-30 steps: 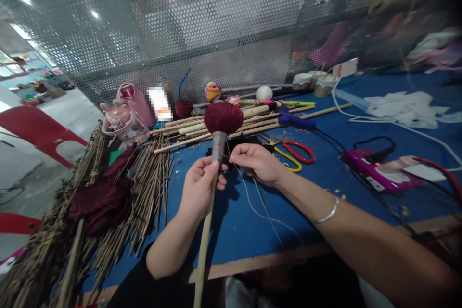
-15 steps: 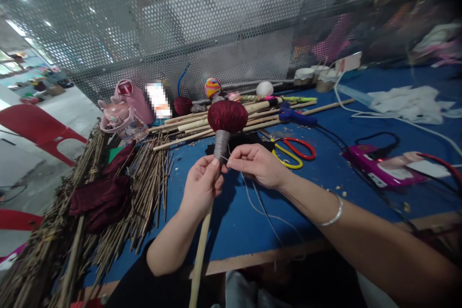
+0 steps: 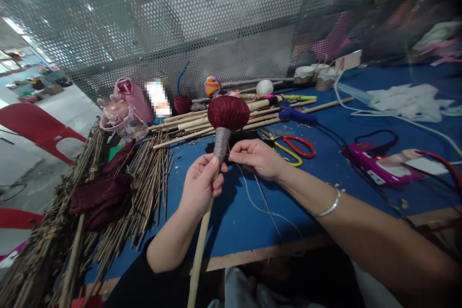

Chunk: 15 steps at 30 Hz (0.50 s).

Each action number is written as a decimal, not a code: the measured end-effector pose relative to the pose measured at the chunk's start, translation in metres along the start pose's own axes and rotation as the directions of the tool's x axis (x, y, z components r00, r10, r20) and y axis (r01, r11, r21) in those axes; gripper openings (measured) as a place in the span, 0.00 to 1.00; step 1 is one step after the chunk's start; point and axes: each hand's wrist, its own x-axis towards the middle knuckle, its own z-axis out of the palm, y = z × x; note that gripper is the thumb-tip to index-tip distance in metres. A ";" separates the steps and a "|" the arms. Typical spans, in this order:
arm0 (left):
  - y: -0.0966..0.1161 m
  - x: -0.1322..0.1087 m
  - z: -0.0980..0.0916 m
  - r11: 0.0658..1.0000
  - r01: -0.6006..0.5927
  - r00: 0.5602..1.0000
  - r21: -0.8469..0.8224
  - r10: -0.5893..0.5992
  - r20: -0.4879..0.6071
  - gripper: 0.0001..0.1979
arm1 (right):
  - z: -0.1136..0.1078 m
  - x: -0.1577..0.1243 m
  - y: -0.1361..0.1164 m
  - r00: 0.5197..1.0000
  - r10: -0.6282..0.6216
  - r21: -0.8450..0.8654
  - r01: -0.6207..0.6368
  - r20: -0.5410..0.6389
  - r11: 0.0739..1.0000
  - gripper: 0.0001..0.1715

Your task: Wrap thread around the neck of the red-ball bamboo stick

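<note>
My left hand (image 3: 200, 184) is closed around a long wooden stick (image 3: 198, 260), held upright over the blue table (image 3: 231, 216). The stick is topped by a round dark red velvet head (image 3: 228, 112) with a neck bound in grey thread (image 3: 221, 144). My right hand (image 3: 257, 158) pinches the pale thread (image 3: 260, 207) right beside that neck; the loose thread trails down across the table toward me. A silver bangle (image 3: 329, 207) sits on my right wrist.
Bundles of thin sticks with dark red cloth (image 3: 101, 197) lie at left. Behind are wooden rods (image 3: 216, 122), scissors with red and yellow handles (image 3: 292, 150), a pink bottle (image 3: 126, 106), a magenta tool (image 3: 375, 163), white cloth (image 3: 407, 101) and a perforated metal screen (image 3: 216, 33).
Both hands stay on the stick's neck; my right hand has shifted slightly up with the thread, and the stick has tilted a little.
</note>
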 end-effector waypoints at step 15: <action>0.002 0.005 -0.004 0.989 -0.040 0.994 0.141 0.053 -0.095 0.13 | 0.004 -0.005 -0.003 0.992 -0.004 0.048 -0.002 0.129 0.999 0.12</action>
